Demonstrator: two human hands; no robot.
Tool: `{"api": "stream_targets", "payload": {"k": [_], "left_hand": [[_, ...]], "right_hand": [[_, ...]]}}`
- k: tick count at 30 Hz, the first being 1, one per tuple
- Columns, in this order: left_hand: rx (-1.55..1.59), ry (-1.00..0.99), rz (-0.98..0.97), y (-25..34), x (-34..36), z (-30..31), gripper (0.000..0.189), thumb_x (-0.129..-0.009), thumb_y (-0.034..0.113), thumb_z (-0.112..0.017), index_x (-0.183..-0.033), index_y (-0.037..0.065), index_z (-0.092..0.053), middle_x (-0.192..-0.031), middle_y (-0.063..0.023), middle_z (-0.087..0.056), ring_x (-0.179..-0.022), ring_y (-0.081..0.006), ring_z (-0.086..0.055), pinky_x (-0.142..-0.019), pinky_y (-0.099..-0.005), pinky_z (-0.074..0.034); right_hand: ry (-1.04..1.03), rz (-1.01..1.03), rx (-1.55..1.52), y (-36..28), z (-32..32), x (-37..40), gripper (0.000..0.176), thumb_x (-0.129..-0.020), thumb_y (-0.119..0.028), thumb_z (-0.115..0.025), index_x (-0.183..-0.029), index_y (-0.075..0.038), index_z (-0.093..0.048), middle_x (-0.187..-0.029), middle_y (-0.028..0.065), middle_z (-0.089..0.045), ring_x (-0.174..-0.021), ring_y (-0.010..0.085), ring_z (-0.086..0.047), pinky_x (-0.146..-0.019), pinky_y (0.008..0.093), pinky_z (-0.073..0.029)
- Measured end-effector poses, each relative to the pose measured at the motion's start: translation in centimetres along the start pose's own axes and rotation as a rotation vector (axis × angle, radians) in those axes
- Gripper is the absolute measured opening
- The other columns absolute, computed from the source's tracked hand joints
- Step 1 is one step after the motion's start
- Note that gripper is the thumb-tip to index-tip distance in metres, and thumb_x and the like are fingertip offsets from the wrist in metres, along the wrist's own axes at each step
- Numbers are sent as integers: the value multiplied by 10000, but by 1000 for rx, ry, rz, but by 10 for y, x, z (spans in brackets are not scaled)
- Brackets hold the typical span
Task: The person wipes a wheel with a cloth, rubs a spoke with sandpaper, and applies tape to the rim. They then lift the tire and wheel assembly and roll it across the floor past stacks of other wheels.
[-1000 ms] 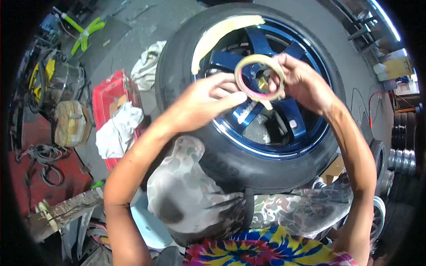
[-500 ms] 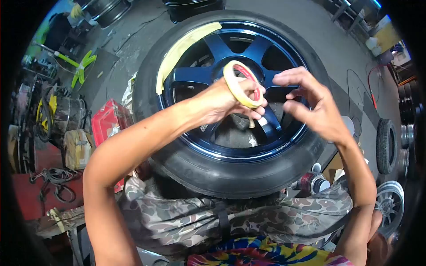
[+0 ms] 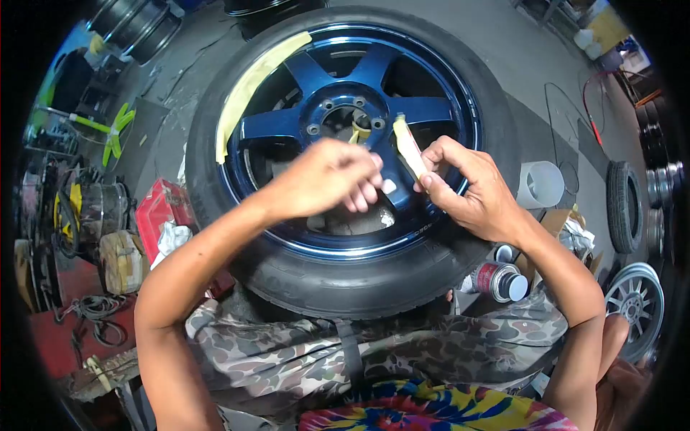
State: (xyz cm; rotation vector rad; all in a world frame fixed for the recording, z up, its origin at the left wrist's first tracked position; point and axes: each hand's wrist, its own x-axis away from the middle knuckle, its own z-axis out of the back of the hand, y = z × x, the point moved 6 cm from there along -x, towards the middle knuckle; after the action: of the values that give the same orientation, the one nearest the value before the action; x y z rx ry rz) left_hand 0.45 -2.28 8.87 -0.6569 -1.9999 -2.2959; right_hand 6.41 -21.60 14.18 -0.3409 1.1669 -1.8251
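My right hand (image 3: pixel 471 188) grips a roll of yellow masking tape (image 3: pixel 408 147), seen nearly edge-on, between thumb and fingers above the wheel. To its left, my left hand (image 3: pixel 338 178) is slightly blurred over the spokes, fingers curled together; whatever they may hold is hidden. Beneath both hands lies a dark blue six-spoke rim (image 3: pixel 305 72) inside a black tire (image 3: pixel 323 284). A wide strip of yellow masking tape (image 3: pixel 251 86) follows the rim's edge at the upper left, overlapping the tire. A small white patch (image 3: pixel 389 185) shows on a lower spoke.
By the tire's lower right stand a can (image 3: pixel 496 280) and a white plastic container (image 3: pixel 540 184). A red box (image 3: pixel 162 210) is at the left, with coiled cable (image 3: pixel 97 309) below it. Another tire (image 3: pixel 624 207) and a silver wheel (image 3: pixel 634 309) are at the far right.
The tape roll has passed from my left hand to my right hand. My left hand has moved slightly left and its fingers are curled. The whole view has shifted a little.
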Motion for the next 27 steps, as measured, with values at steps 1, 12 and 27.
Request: {"api": "stream_targets", "payload": {"k": [1, 12, 27], "left_hand": [[-18, 46, -48, 7, 1, 12, 396, -1138, 315, -532, -1088, -40, -700, -921, -132, -761, -774, -155, -742, -711, -296, -617], [-230, 5, -104, 42, 0, 28, 171, -1029, 182, -724, -1016, 14, -753, -846, 7, -710, -742, -60, -635, -704, -224, -532], [-237, -65, -96, 30, -1, 12, 143, -999, 146, -739, -1003, 8, -776, -817, -4, -706, -747, -64, -639, -668, -241, -536]], "right_hand": [[-32, -39, -2, 2, -1, 1, 148, -966, -87, -685, -1051, 13, -616, -863, 128, -650, -766, 197, -633, -764, 351, -542], [-98, 131, 326, -5, 0, 3, 200, -892, -107, -705, -1031, 5, -615, -862, 176, -629, -794, 374, -605, -755, 467, -509], [-202, 233, 497, -13, 10, -1, 256, -891, -158, -707, -1110, -26, -686, -876, 153, -659, -827, 358, -658, -809, 435, -533]]}}
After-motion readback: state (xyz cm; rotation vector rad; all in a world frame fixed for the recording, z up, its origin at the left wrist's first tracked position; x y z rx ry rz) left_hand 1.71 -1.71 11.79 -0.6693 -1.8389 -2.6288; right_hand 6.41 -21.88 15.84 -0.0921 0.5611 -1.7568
